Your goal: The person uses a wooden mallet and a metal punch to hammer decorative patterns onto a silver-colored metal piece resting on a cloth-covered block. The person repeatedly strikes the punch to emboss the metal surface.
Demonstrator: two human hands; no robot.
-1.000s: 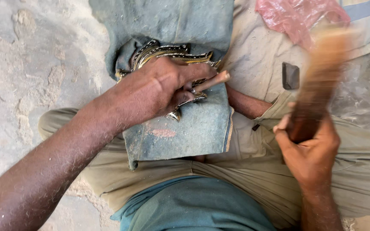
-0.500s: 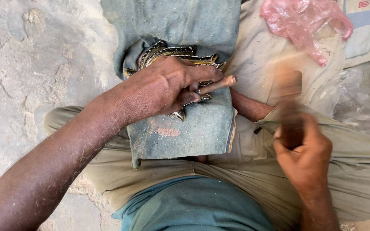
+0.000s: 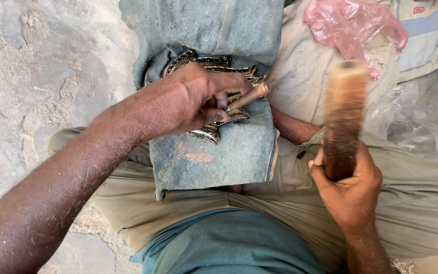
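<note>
Wooden mallet [image 3: 343, 114] upright above right grip [image 3: 350, 190]

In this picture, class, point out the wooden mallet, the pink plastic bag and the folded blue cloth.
wooden mallet [image 3: 341, 114]: head view, middle of its blurred shaft.
pink plastic bag [image 3: 353, 25]: head view, centre of the crumpled film.
folded blue cloth [image 3: 224, 160]: head view, bare lower part.

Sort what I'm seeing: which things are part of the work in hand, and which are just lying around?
In use:
left hand gripping a small wooden-handled tool
patterned metal piece
blue-grey cloth pad under it
right hand holding a wooden mallet

Lying about:
pink plastic bag
clear plastic sheet
</note>
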